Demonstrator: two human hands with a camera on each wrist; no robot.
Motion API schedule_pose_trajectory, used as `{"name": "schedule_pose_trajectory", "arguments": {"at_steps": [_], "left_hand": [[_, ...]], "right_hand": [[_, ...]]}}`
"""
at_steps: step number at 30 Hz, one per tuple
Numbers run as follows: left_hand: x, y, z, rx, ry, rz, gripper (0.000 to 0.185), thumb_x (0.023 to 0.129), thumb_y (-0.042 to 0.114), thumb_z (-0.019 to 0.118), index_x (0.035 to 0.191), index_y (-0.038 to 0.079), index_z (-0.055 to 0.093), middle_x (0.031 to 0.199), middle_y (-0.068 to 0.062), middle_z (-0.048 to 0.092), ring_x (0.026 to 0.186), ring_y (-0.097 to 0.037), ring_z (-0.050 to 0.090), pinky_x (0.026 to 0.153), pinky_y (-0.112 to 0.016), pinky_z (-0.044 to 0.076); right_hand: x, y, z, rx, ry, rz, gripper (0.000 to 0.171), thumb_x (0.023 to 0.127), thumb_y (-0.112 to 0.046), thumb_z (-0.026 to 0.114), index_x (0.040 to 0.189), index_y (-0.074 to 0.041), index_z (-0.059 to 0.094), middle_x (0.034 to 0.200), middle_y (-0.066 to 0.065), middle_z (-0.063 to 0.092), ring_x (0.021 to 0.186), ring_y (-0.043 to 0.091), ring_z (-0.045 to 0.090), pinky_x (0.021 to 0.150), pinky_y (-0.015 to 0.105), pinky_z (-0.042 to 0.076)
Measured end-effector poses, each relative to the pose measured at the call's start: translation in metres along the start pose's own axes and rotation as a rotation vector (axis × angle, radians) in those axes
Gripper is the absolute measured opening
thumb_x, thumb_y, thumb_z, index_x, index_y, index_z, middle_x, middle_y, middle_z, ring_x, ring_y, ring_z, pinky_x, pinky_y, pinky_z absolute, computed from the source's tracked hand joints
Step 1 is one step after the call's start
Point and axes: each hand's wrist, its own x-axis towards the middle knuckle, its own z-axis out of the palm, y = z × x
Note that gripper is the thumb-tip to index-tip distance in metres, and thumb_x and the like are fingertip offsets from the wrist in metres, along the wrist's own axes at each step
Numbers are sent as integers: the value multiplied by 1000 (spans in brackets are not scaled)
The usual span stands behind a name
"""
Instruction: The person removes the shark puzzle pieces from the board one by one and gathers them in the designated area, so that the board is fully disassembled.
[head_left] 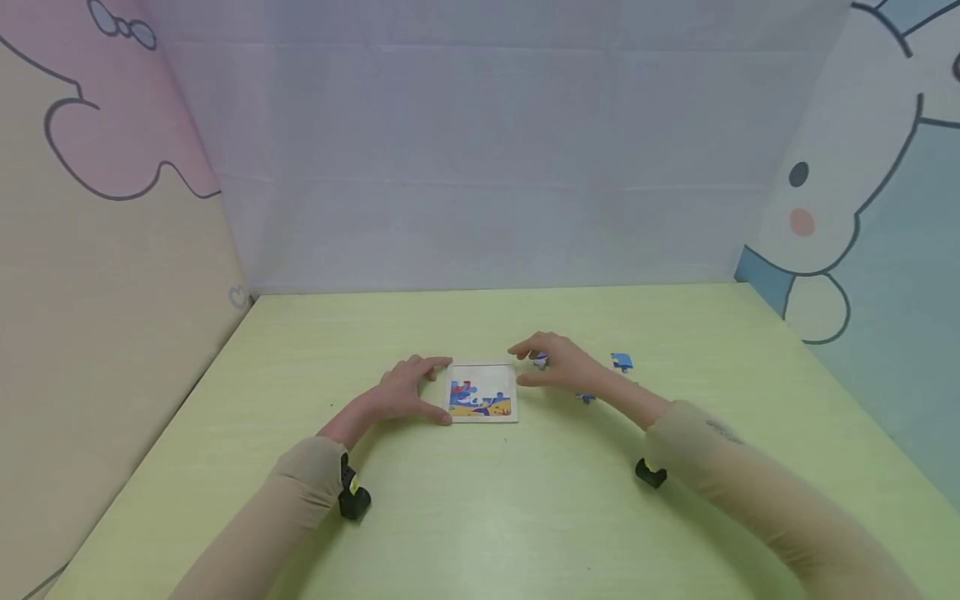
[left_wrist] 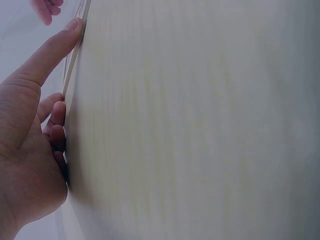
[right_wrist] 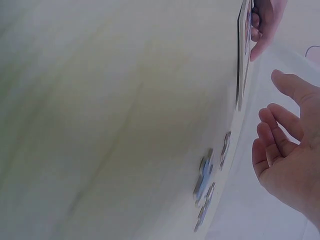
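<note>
A small square jigsaw tray [head_left: 483, 422] with a pale rim lies on the table, its lower part filled with joined colourful pieces [head_left: 480, 404]. My left hand [head_left: 405, 392] is at its left side, thumb on the near corner and forefinger at the far corner, spread apart. Just right of the tray, my right hand [head_left: 562, 364] hovers over the table with nothing between its thumb and loosely bent fingers. One puzzle piece [head_left: 541, 362] shows behind those fingers. In the right wrist view, a blue-topped piece [right_wrist: 203, 176] lies below the hand.
Farther right on the table lies a blue puzzle piece [head_left: 622, 362], and another piece [head_left: 586, 398] sits by the right wrist. The pale yellow table [head_left: 480, 508] meets a plain cloth backdrop [head_left: 480, 167] behind, with cartoon-printed panels at both sides.
</note>
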Motion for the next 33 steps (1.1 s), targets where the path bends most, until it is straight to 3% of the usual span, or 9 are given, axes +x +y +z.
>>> {"name": "schedule_pose_trajectory", "arguments": {"at_steps": [8,16,26,33], "left_hand": [[1,-1,0,-3,-3,1,99,70,52,85,152,25,37,123,-5,52,111,-23,43,93,-40,35],[1,-1,-1,2,1,30,99,70,52,85,152,23,38,122,-7,52,108,-23,44,89,-39,34],[1,-1,-3,-3,-3,27,99,69,52,85,152,24,38,121,-5,52,107,-22,44,88,-37,33],[-1,1,-3,-2,8,42,99,69,50,86,151,21,39,121,-7,53,106,-23,45,86,-35,33]], "right_hand": [[23,-16,23,21,-47,18,52,88,-27,75,134,-10,60,124,6,65,112,22,58,94,40,49],[31,-30,41,60,-82,62,53,85,-27,78,132,-10,62,119,6,65,109,20,58,95,37,49],[38,-44,51,7,-106,87,41,81,-24,82,118,-12,70,113,4,68,102,16,57,93,35,47],[38,-53,52,80,-100,140,38,81,-17,82,114,-10,65,108,4,68,99,16,60,93,33,50]]}}
